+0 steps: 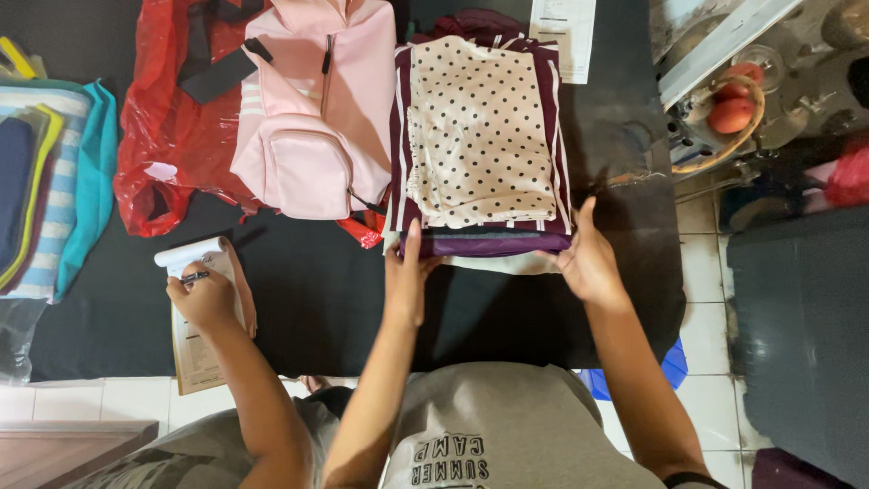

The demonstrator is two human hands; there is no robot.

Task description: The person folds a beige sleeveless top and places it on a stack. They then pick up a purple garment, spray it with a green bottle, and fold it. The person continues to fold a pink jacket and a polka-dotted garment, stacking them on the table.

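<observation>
A stack of folded clothes (480, 136) lies on a black cloth (317, 299): a cream top with dark polka dots on top of maroon garments with white stripes. My left hand (405, 276) grips the stack's near left edge, thumb on top. My right hand (587, 258) holds the near right corner, fingers under the bottom layer. Both arms reach forward from my grey shirt.
A pink backpack (308, 118) rests on a red plastic bag (158, 127) left of the stack. Another person's hand (204, 294) writes with a pen on a clipboard (195, 353). Folded striped fabrics (45, 181) sit far left. A basket of red fruit (729, 109) stands right.
</observation>
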